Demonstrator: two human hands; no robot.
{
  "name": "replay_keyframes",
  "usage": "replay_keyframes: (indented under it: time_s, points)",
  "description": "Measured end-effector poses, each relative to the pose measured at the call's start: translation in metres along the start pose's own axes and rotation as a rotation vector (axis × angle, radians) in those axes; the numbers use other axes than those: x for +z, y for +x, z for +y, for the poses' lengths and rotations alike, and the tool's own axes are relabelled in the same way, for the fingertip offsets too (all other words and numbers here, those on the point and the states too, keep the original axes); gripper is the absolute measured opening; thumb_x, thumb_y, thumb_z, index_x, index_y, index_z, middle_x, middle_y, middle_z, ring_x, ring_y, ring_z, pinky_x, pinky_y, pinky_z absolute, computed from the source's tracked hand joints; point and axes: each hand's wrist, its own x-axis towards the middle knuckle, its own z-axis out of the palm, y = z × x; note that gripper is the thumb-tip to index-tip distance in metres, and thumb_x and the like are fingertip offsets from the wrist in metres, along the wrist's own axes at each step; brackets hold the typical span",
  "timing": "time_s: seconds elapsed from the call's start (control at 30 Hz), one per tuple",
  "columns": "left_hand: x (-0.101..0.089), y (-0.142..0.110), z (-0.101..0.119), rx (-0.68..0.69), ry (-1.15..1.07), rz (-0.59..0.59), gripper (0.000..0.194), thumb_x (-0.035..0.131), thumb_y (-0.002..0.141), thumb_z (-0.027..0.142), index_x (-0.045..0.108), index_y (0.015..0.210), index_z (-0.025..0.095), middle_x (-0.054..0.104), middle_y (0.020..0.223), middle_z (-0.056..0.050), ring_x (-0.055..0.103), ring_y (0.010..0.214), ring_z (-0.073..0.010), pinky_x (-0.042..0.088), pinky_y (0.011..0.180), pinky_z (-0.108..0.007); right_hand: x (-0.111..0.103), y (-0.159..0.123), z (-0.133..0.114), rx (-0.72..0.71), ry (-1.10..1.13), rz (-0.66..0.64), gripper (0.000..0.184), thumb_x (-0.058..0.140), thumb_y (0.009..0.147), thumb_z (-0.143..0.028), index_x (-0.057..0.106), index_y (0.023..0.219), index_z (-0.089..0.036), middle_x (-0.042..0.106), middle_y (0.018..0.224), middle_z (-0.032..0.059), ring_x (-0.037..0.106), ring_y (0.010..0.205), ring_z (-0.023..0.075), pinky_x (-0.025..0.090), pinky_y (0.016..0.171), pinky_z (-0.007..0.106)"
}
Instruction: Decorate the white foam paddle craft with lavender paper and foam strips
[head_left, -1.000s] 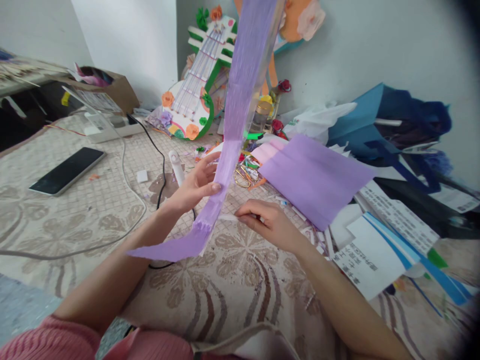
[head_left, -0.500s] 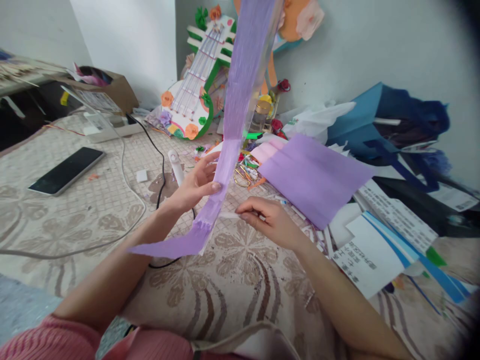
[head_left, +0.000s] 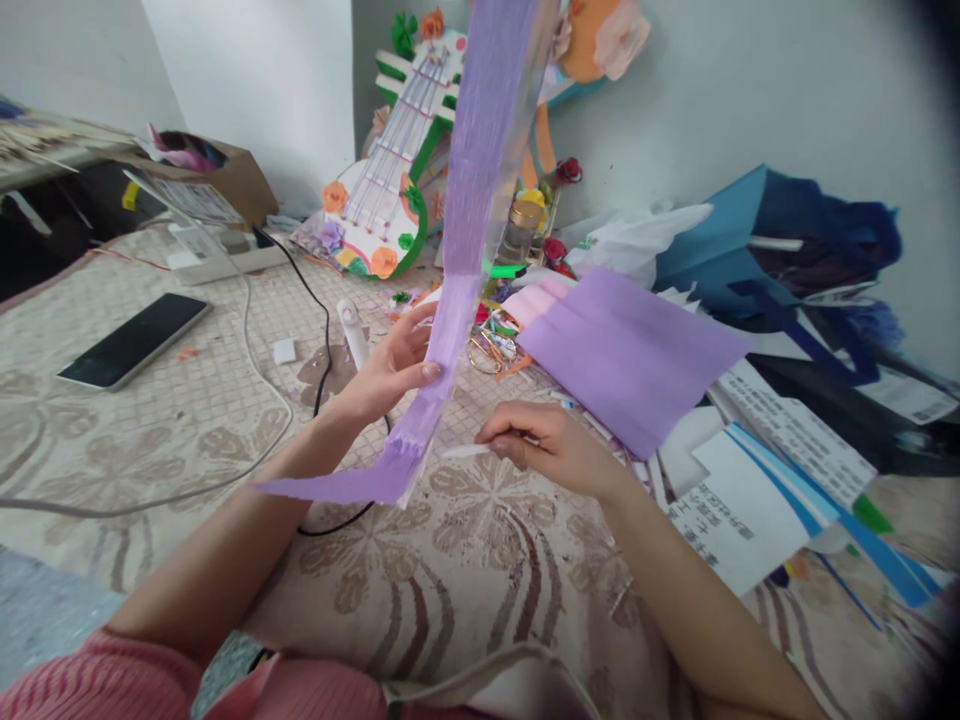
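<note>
A long strip of purple crepe paper (head_left: 465, 230) hangs down from above the frame and curls onto the patterned cover at its lower end. My left hand (head_left: 390, 365) pinches the strip between thumb and fingers about its lower third. My right hand (head_left: 551, 450) is closed round a thin white stick (head_left: 465, 452), whose tip points left toward the strip. A folded sheet of purple crepe paper (head_left: 630, 355) lies just beyond my right hand.
A phone (head_left: 135, 338) lies at the left, with a white cable (head_left: 255, 390) and a black cable (head_left: 322, 330) crossing the cover. Scissors (head_left: 491, 350), a decorated paper guitar (head_left: 390, 170), a cardboard box (head_left: 217, 175), printed papers (head_left: 757, 500) and a blue bag (head_left: 795, 240) crowd the back and right.
My right hand has drawn slightly down and toward me with the white stick, whose tip now shows free of the strip. My left hand keeps its hold.
</note>
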Motion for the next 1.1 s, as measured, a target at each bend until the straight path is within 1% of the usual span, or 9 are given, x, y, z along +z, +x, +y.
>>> replay_keyframes:
  time_s: [0.1, 0.17, 0.33, 0.43, 0.57, 0.67, 0.77, 0.97, 1.1]
  points:
    - [0.001, -0.001, 0.002, 0.01, 0.0, 0.009, 0.076, 0.078, 0.074, 0.051, 0.046, 0.139, 0.027, 0.063, 0.128, -0.009, 0.06, 0.118, -0.0318, 0.048, 0.099, -0.047, 0.0, -0.003, 0.004, 0.131, 0.259, 0.05, 0.02, 0.052, 0.099, -0.037, 0.061, 0.103, -0.02, 0.06, 0.066, -0.0047, 0.052, 0.049, 0.0066, 0.04, 0.046, 0.018]
    - [0.001, -0.001, 0.002, 0.01, 0.001, 0.015, 0.076, 0.078, 0.074, 0.051, 0.046, 0.139, 0.027, 0.063, 0.129, -0.009, 0.06, 0.118, -0.0317, 0.048, 0.099, -0.047, 0.002, -0.003, 0.007, 0.177, 0.386, 0.118, 0.021, 0.054, 0.097, -0.039, 0.058, 0.108, -0.022, 0.058, 0.063, -0.0068, 0.049, 0.045, 0.0057, 0.038, 0.042, 0.017]
    - [0.001, 0.0, 0.001, 0.024, -0.007, 0.04, 0.076, 0.079, 0.073, 0.051, 0.047, 0.138, 0.027, 0.061, 0.132, -0.01, 0.057, 0.123, -0.0326, 0.047, 0.102, -0.049, 0.002, 0.0, 0.011, 0.182, 0.519, 0.306, 0.02, 0.067, 0.089, -0.039, 0.058, 0.092, -0.021, 0.054, 0.061, -0.0083, 0.045, 0.044, 0.004, 0.036, 0.04, 0.015]
    - [0.0, 0.0, 0.0, 0.031, -0.001, 0.075, 0.077, 0.079, 0.072, 0.053, 0.048, 0.138, 0.027, 0.061, 0.132, -0.01, 0.055, 0.125, -0.0336, 0.047, 0.103, -0.049, 0.001, 0.002, 0.011, 0.181, 0.586, 0.376, 0.024, 0.071, 0.085, -0.04, 0.059, 0.084, -0.02, 0.049, 0.058, -0.0093, 0.041, 0.043, 0.003, 0.033, 0.039, 0.015]
    - [-0.001, 0.0, -0.001, 0.023, 0.009, 0.096, 0.079, 0.078, 0.072, 0.054, 0.046, 0.139, 0.028, 0.062, 0.13, -0.01, 0.056, 0.124, -0.0339, 0.049, 0.099, -0.048, -0.001, 0.005, 0.01, 0.223, 0.657, 0.445, 0.03, 0.074, 0.081, -0.045, 0.061, 0.082, -0.018, 0.052, 0.057, -0.0081, 0.048, 0.044, 0.0046, 0.039, 0.041, 0.017]
    - [-0.002, 0.0, -0.003, 0.05, 0.023, 0.101, 0.079, 0.078, 0.072, 0.054, 0.045, 0.139, 0.027, 0.061, 0.129, -0.01, 0.057, 0.122, -0.0334, 0.049, 0.099, -0.047, -0.003, 0.005, 0.009, 0.229, 0.659, 0.456, 0.031, 0.079, 0.076, -0.044, 0.066, 0.087, -0.018, 0.062, 0.065, -0.0042, 0.06, 0.051, 0.008, 0.049, 0.046, 0.02]
    - [-0.003, 0.001, -0.005, 0.078, 0.038, 0.104, 0.079, 0.078, 0.071, 0.056, 0.046, 0.138, 0.027, 0.06, 0.128, -0.01, 0.057, 0.121, -0.0326, 0.048, 0.1, -0.047, -0.004, 0.003, 0.007, 0.226, 0.59, 0.484, 0.028, 0.079, 0.077, -0.04, 0.069, 0.09, -0.018, 0.068, 0.071, -0.0014, 0.066, 0.057, 0.011, 0.054, 0.049, 0.023]
    - [-0.004, 0.003, -0.007, 0.112, 0.036, 0.105, 0.078, 0.079, 0.07, 0.056, 0.048, 0.135, 0.026, 0.061, 0.127, -0.01, 0.058, 0.119, -0.0301, 0.048, 0.099, -0.043, -0.004, -0.006, -0.005, 0.094, 0.51, 0.483, 0.016, 0.073, 0.084, -0.031, 0.069, 0.096, -0.02, 0.07, 0.069, -0.001, 0.068, 0.062, 0.0124, 0.058, 0.057, 0.025]
    - [-0.003, 0.002, -0.006, 0.104, 0.026, 0.123, 0.078, 0.079, 0.07, 0.055, 0.049, 0.135, 0.025, 0.061, 0.126, -0.01, 0.058, 0.118, -0.0301, 0.048, 0.099, -0.044, -0.004, -0.008, -0.012, 0.098, 0.487, 0.507, 0.013, 0.076, 0.082, -0.027, 0.069, 0.091, -0.021, 0.063, 0.067, -0.0038, 0.064, 0.056, 0.0098, 0.055, 0.052, 0.023]
